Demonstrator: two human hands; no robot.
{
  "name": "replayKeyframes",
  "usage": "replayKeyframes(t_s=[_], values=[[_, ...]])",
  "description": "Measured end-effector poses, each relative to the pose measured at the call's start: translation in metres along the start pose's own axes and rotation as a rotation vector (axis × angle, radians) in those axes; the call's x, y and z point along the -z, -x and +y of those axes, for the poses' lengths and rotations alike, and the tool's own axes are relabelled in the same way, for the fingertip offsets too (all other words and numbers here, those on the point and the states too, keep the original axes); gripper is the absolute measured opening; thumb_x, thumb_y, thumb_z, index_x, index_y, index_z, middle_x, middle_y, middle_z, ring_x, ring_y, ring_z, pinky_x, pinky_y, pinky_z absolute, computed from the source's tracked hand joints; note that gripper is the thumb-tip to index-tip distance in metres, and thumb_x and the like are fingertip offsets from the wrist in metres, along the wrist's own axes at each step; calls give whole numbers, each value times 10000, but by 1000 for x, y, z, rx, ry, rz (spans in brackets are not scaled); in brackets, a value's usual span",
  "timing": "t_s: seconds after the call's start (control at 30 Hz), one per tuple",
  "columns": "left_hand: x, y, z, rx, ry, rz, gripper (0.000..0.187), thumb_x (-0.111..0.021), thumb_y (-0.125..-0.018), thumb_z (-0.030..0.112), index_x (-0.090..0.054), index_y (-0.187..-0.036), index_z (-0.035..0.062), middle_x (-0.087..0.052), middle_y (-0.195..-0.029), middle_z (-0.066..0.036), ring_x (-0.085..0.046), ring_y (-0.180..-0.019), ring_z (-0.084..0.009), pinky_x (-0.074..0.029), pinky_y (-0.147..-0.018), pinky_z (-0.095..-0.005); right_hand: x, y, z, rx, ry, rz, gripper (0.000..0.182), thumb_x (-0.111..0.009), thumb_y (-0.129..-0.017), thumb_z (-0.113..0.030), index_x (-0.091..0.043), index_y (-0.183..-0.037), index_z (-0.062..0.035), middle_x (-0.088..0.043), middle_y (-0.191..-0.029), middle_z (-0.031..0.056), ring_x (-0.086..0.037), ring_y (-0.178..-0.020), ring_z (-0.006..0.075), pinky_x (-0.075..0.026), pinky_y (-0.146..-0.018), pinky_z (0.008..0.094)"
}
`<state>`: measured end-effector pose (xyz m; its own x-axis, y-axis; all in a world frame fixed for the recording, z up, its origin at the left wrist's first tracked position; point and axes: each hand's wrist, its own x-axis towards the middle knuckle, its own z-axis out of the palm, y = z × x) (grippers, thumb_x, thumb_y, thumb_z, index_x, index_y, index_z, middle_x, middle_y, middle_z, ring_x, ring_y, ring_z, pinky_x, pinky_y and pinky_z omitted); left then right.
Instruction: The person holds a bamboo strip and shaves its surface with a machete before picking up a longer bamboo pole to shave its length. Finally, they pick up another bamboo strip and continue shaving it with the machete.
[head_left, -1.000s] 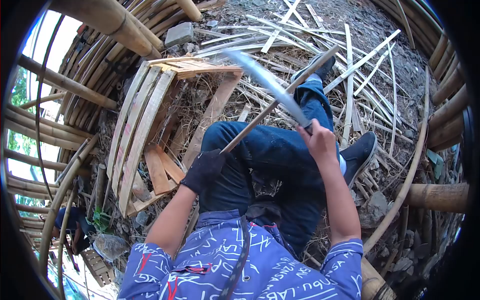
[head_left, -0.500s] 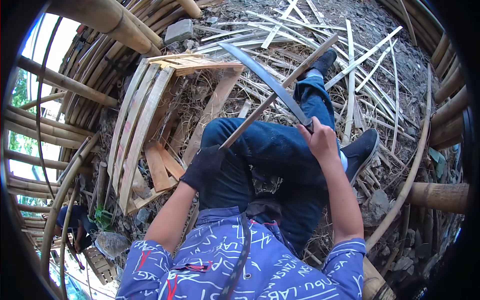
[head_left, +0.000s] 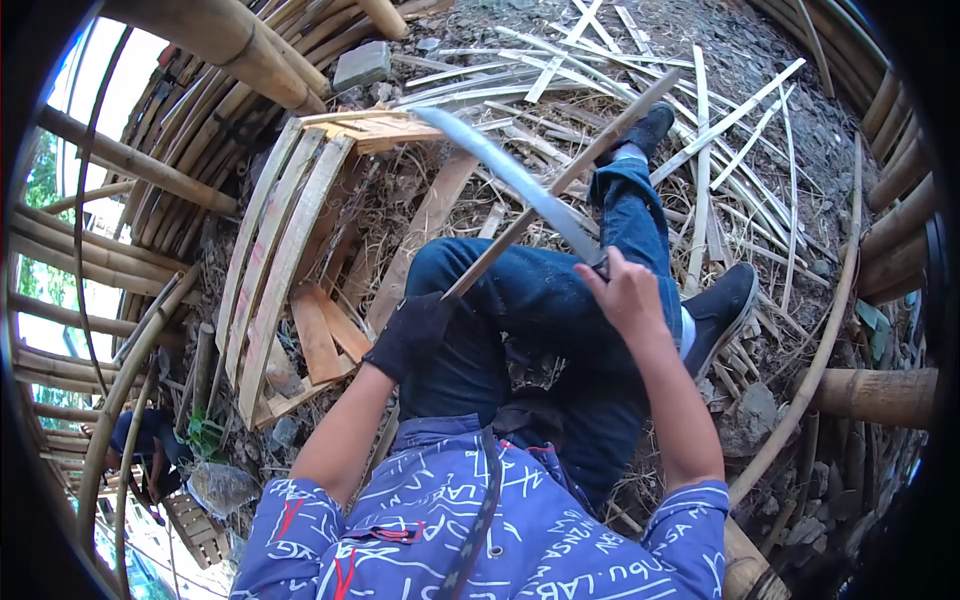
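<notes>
My left hand (head_left: 410, 332), in a dark glove, is closed round the near end of a long, narrow bamboo strip (head_left: 610, 140). The strip slants away over my bent leg toward my far foot. In my bare right hand (head_left: 634, 292) is the handle of a machete (head_left: 495, 168) with a long, slightly curved blade. That blade lies across the strip at an angle, its tip pointing up and left. Most of the handle is hidden by my fingers.
A slatted wooden crate (head_left: 285, 250) stands at my left. Split bamboo strips (head_left: 700, 150) litter the ground ahead. A grey block (head_left: 362, 64) sits beyond the crate. Bamboo poles (head_left: 870, 395) are on both sides; another person (head_left: 150, 445) is at far left.
The machete has shifted slightly left and toward me along the strip, and its blade now catches the light. My left hand and the strip stay nearly still.
</notes>
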<state>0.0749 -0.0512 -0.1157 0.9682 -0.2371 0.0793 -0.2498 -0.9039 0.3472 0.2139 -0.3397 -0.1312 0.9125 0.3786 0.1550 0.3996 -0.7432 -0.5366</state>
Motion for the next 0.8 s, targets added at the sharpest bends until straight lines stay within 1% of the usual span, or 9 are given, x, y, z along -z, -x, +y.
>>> replayKeyframes(t_s=[0.1,0.23,0.37,0.47,0.53,0.57,0.63,0.7,0.8], values=[[2,-1,1,-5,26,-4,151,-477,-893,89,-580,-942,-10,-602,-820,-192,-598,-710,-370,-485,-630,-449,4,7,-19,189,-105,-15,506,-593,-855,-527,-546,-805,-26,-623,-634,183,-639,-635,383,-506,-563,468],[4,1,-1,-19,53,-21,171,-455,-911,104,-586,-948,1,-603,-820,-186,-604,-727,-369,-483,-619,-449,1,-8,7,172,11,-61,471,-641,-840,-480,-550,-820,-18,-606,-637,203,-612,-655,416,-476,-570,480],[2,4,-2,19,2,-61,167,-460,-903,106,-587,-947,6,-606,-827,-188,-604,-733,-371,-482,-616,-449,5,-15,12,-76,23,35,469,-643,-842,-468,-557,-838,-8,-613,-645,211,-618,-668,418,-477,-574,484],[6,-1,6,-38,10,-7,161,-476,-881,101,-581,-945,-3,-600,-817,-180,-599,-711,-367,-480,-603,-450,7,-3,-7,48,-81,59,500,-607,-845,-528,-544,-806,-33,-613,-617,190,-632,-624,392,-499,-564,476],[13,-2,13,164,54,-107,165,-479,-878,106,-576,-954,-4,-589,-796,-177,-588,-677,-365,-475,-585,-451,10,-4,-2,107,-18,55,500,-603,-847,-529,-545,-804,-34,-610,-610,187,-630,-620,392,-498,-562,477],[10,-1,10,149,57,-111,165,-479,-878,106,-576,-954,-4,-589,-796,-177,-588,-677,-365,-475,-585,-451,11,-6,1,187,43,34,500,-599,-850,-529,-545,-803,-34,-606,-604,185,-627,-616,393,-497,-561,478],[3,3,0,-69,-39,-3,181,-432,-916,127,-562,-966,12,-580,-773,-172,-586,-670,-371,-465,-586,-456,11,-13,28,147,14,22,510,-589,-855,-534,-546,-802,-28,-613,-623,204,-632,-634,399,-499,-567,484],[5,3,2,28,-25,-53,198,-439,-929,154,-577,-936,13,-592,-761,-186,-597,-685,-366,-464,-577,-450,8,-19,48,-121,21,80,520,-586,-855,-538,-546,-797,-23,-620,-646,224,-638,-656,406,-503,-573,487],[6,-1,3,196,85,-89,225,-446,-942,176,-592,-895,12,-601,-733,-194,-608,-691,-357,-466,-569,-437,8,-15,50,-168,-4,132,522,-587,-853,-541,-549,-800,-23,-624,-662,235,-636,-663,418,-504,-574,493]])
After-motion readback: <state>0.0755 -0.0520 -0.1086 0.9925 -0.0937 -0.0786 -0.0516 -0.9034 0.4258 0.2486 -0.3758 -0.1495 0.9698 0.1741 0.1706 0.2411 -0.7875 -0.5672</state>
